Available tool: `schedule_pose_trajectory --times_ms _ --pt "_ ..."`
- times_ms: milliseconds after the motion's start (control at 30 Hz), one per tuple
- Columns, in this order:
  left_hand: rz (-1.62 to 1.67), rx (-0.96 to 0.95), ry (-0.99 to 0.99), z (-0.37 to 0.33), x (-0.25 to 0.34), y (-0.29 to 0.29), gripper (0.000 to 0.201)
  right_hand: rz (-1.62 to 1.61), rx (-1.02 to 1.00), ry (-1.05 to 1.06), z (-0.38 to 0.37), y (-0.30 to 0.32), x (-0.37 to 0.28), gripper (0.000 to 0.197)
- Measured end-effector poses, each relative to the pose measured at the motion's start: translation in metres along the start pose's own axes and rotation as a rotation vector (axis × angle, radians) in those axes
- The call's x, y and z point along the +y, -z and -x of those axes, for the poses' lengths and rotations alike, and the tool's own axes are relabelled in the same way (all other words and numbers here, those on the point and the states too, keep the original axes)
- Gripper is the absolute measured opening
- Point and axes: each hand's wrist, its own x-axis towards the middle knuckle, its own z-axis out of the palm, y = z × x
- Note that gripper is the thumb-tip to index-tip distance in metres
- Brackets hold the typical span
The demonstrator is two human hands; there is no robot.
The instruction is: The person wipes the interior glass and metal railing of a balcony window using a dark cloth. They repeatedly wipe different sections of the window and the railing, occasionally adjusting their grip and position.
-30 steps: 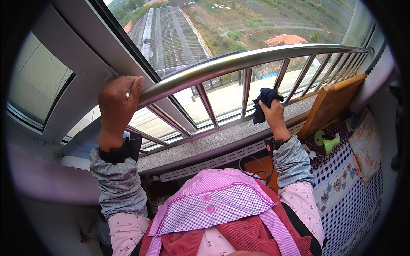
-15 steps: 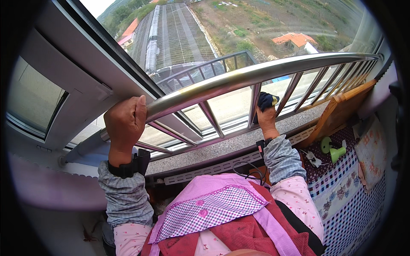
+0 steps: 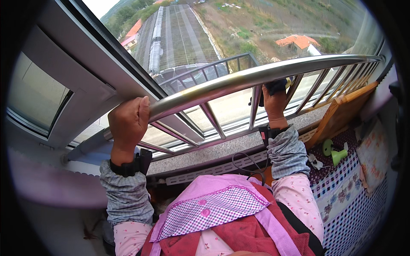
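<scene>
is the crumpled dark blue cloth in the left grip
No, the left grip is closed on the curved, shiny silver metal rail, while the crumpled dark blue cloth is in the right grip.

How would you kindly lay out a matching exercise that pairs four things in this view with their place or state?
Things
1. Left hand
2. Dark cloth
3. Wooden board
4. Orange roof

Places or states
A. Outdoors, beyond the metal railing
B. Held in the right hand
C. Indoors, near the railing's right end
D. Closed around the top rail

Pairs: 1-D, 2-B, 3-C, 4-A
</scene>
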Motion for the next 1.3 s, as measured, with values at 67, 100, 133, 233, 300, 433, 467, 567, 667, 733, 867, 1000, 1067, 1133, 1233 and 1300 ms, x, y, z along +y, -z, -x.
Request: schedule_pose_trajectory --times_ms 67,100,133,233,300,433,467,567,667,733,867,1000,1067,1133,1233,1300 --pt "-0.013 0.008 -0.008 0.0 -0.001 0.0 0.028 -0.078 0.002 -0.024 0.034 -0.006 0.007 0.02" --pt "-0.021 0.011 -0.015 0.0 -0.002 -0.001 0.028 -0.132 -0.013 -0.097 0.055 -0.007 0.009 0.02" --pt "-0.015 0.004 -0.015 0.0 -0.001 -0.001 0.028 -0.178 -0.063 -0.214 0.071 -0.007 0.011 0.019" --pt "-0.004 0.015 -0.019 0.001 -0.002 -0.001 0.029 -0.046 -0.265 -0.329 0.083 0.0 0.014 0.02" --pt "-0.023 0.028 -0.026 0.001 -0.002 -0.001 0.03 -0.041 -0.268 -0.277 0.062 0.008 0.01 0.021" --pt "-0.026 0.015 -0.032 -0.001 -0.001 0.0 0.029 0.039 -0.249 -0.049 -0.006 0.023 -0.01 0.024" --pt "-0.027 0.015 -0.035 0.0 0.0 0.0 0.029 0.196 -0.167 0.081 -0.023 0.021 -0.012 0.031" --pt "-0.022 0.043 -0.038 0.0 0.003 0.002 0.028 0.158 0.137 0.193 -0.043 0.008 -0.016 0.037" --pt "-0.016 0.029 -0.024 -0.001 0.003 0.003 0.027 0.059 0.065 0.177 -0.024 -0.002 -0.014 0.042" --pt "-0.032 0.026 -0.033 -0.001 0.003 0.004 0.028 0.116 -0.102 0.272 -0.003 0.001 -0.012 0.055" --pt "-0.028 0.061 -0.045 -0.001 0.003 0.003 0.03 0.275 -0.308 0.396 0.005 0.019 -0.003 0.037" --pt "-0.03 0.025 -0.038 0.0 0.001 0.003 0.029 -0.059 -0.095 -0.033 -0.018 0.017 0.005 0.029" --pt "-0.038 0.037 -0.042 0.002 -0.001 0.001 0.029 0.175 -0.026 0.123 -0.024 0.01 0.01 0.027" --pt "-0.028 0.05 -0.044 0.004 -0.003 -0.001 0.029 0.133 -0.037 0.076 -0.016 0.001 0.014 0.03" --pt "-0.037 0.076 -0.027 0.007 -0.004 -0.003 0.024 0.08 -0.118 0.092 0.01 0.002 0.016 0.036" --pt "0.017 0.172 -0.057 0.005 -0.004 -0.004 0.023 0.136 -0.269 0.001 0.029 0.015 0.007 0.03"
